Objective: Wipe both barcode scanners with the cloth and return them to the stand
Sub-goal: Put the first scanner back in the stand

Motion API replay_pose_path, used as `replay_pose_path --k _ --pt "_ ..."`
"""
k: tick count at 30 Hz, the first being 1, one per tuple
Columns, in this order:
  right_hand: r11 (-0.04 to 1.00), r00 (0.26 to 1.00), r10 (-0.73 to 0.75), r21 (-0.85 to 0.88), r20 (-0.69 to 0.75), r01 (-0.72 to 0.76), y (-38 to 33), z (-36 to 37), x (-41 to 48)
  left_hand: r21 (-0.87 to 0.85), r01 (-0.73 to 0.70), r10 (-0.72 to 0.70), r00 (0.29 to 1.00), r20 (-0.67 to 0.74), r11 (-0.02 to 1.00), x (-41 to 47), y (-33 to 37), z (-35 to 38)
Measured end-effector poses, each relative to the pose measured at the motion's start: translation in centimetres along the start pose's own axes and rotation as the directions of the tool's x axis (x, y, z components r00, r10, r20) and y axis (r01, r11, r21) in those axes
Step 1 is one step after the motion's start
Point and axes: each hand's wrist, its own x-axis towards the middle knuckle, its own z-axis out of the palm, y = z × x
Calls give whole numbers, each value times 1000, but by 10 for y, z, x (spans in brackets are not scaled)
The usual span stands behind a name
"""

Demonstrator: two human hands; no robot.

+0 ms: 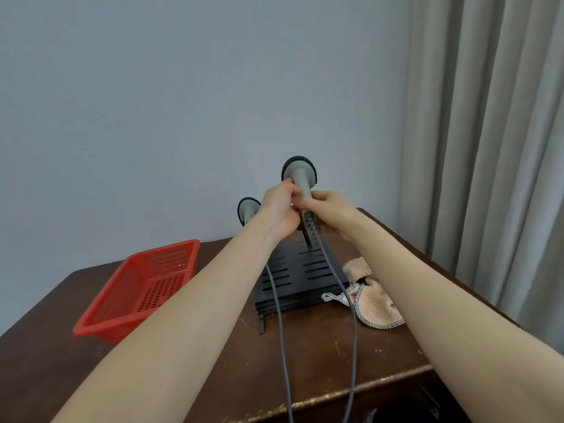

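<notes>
Above the far end of the stand (293,279), a grey scanner (300,175) is upright, head at 12 o'clock, handle down. Left hand (279,209) curled round the handle from 9 o'clock; right hand (331,209) pinching the lower handle from 3 o'clock. Cannot tell whether it is seated on the stand's post. Second scanner (247,209) just beside at 9 o'clock, partly hidden by the left wrist. Two grey cables (282,346) run toward 6 o'clock over the worktop (320,355) edge. Cloth (375,300) crumpled at the stand's 3 o'clock, touching its corner. Red basket (128,288) at 9 o'clock, apart. Curtain (488,132) at 2 o'clock.
</notes>
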Motion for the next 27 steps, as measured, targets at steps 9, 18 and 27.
replay_pose_path --k 9,18,27 --pt "999 968 14 -47 -249 -26 -3 1 33 505 -150 207 977 -58 850 23 -2 -17" --pt "997 969 -18 -75 -246 0 18 10 44 893 68 228 956 -186 444 67 -80 -36" --pt "993 962 -39 -119 -272 6 35 6 56 925 83 236 955 -180 372 103 -101 -46"
